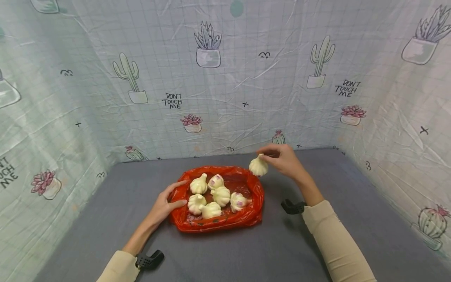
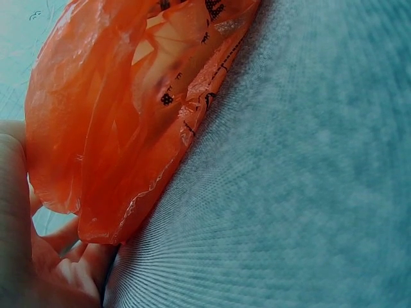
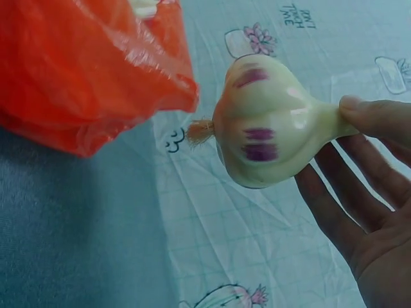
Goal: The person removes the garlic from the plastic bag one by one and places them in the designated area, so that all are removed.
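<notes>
A red plastic bag [image 1: 218, 227] with its rim spread wide lies on the grey surface. Several pale garlic bulbs [image 1: 221, 196] sit inside it, some with purple streaks. My left hand [image 1: 165, 203] rests at the bag's left edge, thumb and index finger stretched apart over the rim; in the left wrist view its other fingers [image 2: 61, 237] are partly behind the red plastic. Above the bag's far right corner, my right hand [image 1: 283, 158] pinches a garlic bulb [image 3: 263, 125] by its stem. The bulb hangs root end down, clear of the bag.
A grey cloth [image 1: 292, 250] covers the table beneath the bag. Behind and at both sides hangs a pale curtain [image 1: 225, 86] printed with potted cacti and lettering. Dark wrist mounts [image 1: 149, 259] are strapped to both forearms, close above the table.
</notes>
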### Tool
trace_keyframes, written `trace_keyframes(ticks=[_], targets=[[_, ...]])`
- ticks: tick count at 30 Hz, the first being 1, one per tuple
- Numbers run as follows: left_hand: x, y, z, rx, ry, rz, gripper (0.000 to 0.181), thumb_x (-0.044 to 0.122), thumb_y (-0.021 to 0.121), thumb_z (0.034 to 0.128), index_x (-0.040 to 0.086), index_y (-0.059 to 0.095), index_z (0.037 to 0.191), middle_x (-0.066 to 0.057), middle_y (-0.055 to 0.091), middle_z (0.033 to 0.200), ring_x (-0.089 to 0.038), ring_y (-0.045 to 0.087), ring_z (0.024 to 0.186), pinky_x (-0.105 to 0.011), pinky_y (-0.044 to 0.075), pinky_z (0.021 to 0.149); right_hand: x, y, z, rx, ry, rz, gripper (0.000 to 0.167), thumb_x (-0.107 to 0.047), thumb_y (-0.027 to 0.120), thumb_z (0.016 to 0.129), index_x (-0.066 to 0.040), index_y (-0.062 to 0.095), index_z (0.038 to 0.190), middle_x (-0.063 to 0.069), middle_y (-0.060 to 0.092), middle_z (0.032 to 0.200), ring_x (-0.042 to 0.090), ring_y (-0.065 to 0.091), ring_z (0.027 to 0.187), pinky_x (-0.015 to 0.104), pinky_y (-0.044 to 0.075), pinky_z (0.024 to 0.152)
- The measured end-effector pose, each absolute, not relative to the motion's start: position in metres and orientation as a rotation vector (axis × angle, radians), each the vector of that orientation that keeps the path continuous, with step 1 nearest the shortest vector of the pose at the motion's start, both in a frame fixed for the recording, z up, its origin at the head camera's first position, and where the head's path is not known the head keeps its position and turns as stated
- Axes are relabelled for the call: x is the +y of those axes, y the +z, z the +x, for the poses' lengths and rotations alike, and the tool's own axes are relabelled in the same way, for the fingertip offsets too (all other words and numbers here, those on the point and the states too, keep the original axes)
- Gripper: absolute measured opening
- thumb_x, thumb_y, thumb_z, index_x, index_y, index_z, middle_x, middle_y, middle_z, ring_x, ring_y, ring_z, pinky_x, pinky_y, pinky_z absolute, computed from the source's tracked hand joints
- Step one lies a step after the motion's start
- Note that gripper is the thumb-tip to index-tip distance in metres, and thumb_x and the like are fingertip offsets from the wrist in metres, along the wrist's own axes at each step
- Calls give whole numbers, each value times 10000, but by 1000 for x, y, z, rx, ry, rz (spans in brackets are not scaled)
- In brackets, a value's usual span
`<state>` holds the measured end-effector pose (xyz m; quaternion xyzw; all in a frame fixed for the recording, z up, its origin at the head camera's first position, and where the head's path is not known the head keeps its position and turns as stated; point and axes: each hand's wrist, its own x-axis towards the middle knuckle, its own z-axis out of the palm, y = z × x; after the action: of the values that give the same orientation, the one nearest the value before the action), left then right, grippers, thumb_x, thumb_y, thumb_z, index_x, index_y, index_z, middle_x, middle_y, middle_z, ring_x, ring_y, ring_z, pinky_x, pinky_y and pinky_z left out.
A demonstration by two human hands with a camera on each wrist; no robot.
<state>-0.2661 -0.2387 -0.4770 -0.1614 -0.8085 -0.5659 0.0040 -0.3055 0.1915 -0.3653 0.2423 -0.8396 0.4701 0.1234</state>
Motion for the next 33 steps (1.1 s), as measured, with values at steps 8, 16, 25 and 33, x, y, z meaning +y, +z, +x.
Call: trace_keyframes(ticks=[8, 16, 25, 33], targets=[[-240, -478, -266, -2522, -1778, -523, 617, 122, 753, 924, 141, 528, 1498, -172, 461, 1578, -282, 552, 1309, -186, 494, 975, 201, -367, -314, -2507, 1309, 644, 205, -169, 716, 985, -53, 783, 1141, 151, 773, 1122, 309, 726, 995, 353, 609, 838], [-239, -477, -266, -2534, -1758, -514, 617, 132, 759, 921, 157, 535, 1495, -165, 459, 1582, -287, 537, 1322, -185, 485, 981, 216, -367, -325, -2591, 1251, 582, 212, -171, 699, 997, -63, 777, 1162, 159, 757, 1172, 308, 701, 1038, 433, 586, 861], [-239, -478, -267, -2526, -1771, -524, 615, 132, 757, 922, 152, 533, 1495, -177, 479, 1563, -214, 575, 1271, -193, 502, 966, 223, -367, -338, -2641, 1146, 578, 187, -145, 703, 989, -58, 781, 1135, 166, 763, 1129, 333, 697, 1061, 501, 559, 865], [-240, -479, -266, -2509, -1788, -545, 611, 128, 754, 924, 143, 531, 1493, -190, 490, 1545, -186, 596, 1236, -204, 521, 949, 231, -371, -348, -2672, 1046, 580, 164, -127, 710, 975, -51, 785, 1099, 173, 772, 1092, 352, 706, 1052, 497, 560, 851]])
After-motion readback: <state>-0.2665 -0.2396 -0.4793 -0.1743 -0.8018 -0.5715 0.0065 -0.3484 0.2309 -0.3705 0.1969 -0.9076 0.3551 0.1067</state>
